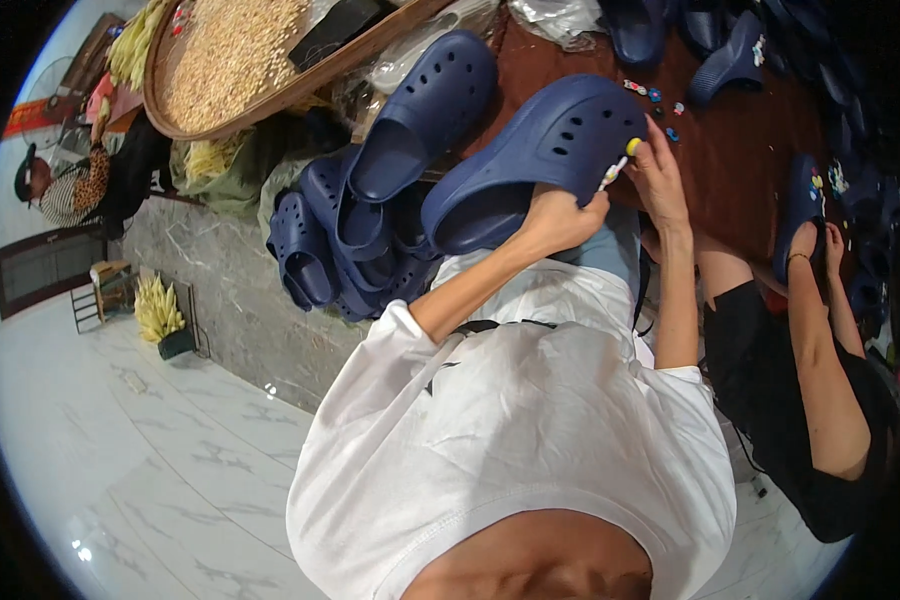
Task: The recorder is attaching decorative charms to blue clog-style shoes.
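Observation:
A navy blue foam clog (pixel 500 160) with vent holes lies before me, its toe pointing up and right. My left hand (pixel 562 218) grips the clog's side, its fingers out of sight inside the opening and its thumb outside. Close to the thumb, small white and yellow shoe charms (pixel 613 174) sit along the clog's edge. My right hand (pixel 658 180) pinches a round yellow charm (pixel 633 147) at that same edge. Whether the charm is seated in a hole I cannot tell. Several loose charms (pixel 654 95) lie on the brown cloth (pixel 740 150) just beyond the toe.
More navy clogs (pixel 305 250) are piled at my left, with others (pixel 735 60) at the far right. A round tray of corn kernels (pixel 235 60) stands far left. Beside me on the right, another person's hands (pixel 805 240) hold a clog with charms.

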The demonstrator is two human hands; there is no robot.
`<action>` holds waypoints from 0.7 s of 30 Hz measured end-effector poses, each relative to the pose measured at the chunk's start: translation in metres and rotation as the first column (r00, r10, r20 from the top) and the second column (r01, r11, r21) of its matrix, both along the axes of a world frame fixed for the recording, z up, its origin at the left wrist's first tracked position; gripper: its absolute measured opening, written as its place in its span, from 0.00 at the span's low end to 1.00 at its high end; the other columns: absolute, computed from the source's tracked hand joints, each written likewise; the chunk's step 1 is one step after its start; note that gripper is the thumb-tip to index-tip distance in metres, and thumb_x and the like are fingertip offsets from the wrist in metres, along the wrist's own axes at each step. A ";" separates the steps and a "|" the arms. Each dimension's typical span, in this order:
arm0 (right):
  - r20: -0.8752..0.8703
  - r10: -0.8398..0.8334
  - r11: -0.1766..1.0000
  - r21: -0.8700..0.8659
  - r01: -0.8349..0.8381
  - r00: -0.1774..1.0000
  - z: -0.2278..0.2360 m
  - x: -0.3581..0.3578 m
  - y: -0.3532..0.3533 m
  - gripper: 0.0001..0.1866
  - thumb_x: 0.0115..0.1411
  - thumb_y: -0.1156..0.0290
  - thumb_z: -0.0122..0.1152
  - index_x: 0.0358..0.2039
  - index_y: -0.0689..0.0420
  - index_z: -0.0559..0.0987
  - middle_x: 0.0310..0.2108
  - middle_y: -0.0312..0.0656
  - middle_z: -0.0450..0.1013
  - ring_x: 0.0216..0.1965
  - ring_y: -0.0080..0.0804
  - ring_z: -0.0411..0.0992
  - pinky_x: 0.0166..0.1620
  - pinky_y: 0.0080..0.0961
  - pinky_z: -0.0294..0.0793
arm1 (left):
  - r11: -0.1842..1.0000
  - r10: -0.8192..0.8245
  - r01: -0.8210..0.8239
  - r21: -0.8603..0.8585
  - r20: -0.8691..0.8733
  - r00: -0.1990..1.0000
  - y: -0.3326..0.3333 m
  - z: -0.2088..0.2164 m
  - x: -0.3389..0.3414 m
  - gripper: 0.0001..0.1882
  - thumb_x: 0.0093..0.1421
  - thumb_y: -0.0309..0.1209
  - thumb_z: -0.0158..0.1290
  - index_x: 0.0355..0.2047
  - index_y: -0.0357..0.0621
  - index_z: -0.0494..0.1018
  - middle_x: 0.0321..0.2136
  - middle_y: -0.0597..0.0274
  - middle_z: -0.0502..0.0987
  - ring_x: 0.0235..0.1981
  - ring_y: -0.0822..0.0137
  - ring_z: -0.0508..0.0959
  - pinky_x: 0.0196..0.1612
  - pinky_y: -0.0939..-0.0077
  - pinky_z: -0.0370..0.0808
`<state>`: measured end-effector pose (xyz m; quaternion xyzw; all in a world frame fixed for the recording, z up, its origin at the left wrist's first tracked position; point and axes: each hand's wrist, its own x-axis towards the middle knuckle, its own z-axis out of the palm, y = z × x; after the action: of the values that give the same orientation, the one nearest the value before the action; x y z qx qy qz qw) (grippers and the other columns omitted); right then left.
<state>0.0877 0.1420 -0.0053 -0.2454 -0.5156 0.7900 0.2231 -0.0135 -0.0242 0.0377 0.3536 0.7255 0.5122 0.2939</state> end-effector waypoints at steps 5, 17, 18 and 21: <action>-0.117 -0.018 1.000 0.001 0.019 0.993 0.010 0.000 0.005 0.31 0.67 0.63 0.54 0.66 0.56 0.57 0.56 0.37 0.65 0.55 0.27 0.65 0.58 0.30 0.65 | 0.999 -0.008 0.017 0.039 -0.202 0.979 0.010 0.014 0.003 0.18 0.52 0.34 0.53 0.39 0.33 0.74 0.36 0.42 0.78 0.38 0.44 0.78 0.44 0.59 0.74; -0.051 -0.071 0.990 0.118 0.076 0.996 0.003 0.009 0.015 0.28 0.67 0.61 0.54 0.63 0.57 0.60 0.53 0.39 0.67 0.52 0.26 0.67 0.55 0.30 0.68 | 0.996 -0.086 0.088 0.010 -0.131 0.988 0.025 0.010 -0.009 0.20 0.51 0.35 0.53 0.40 0.32 0.74 0.39 0.39 0.77 0.42 0.44 0.77 0.47 0.62 0.74; -0.063 -0.079 0.991 0.104 0.085 0.995 -0.001 0.009 0.015 0.28 0.67 0.60 0.53 0.63 0.57 0.60 0.53 0.39 0.67 0.52 0.26 0.67 0.55 0.30 0.68 | 0.997 -0.081 0.082 -0.001 -0.115 0.990 0.025 0.011 -0.009 0.20 0.50 0.34 0.53 0.40 0.31 0.74 0.40 0.38 0.77 0.43 0.44 0.77 0.47 0.63 0.74; -0.046 -0.116 0.990 0.075 0.119 0.992 -0.006 0.006 0.011 0.28 0.67 0.59 0.54 0.63 0.56 0.60 0.53 0.40 0.67 0.52 0.26 0.67 0.54 0.30 0.69 | 0.998 -0.058 0.060 -0.025 0.060 0.996 0.027 0.014 -0.014 0.22 0.49 0.34 0.54 0.42 0.31 0.74 0.42 0.37 0.76 0.45 0.44 0.76 0.48 0.64 0.74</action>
<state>0.0934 0.1527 -0.0113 -0.2497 -0.5259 0.7598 0.2893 -0.0274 0.0026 0.0521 0.3555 0.7124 0.5039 0.3350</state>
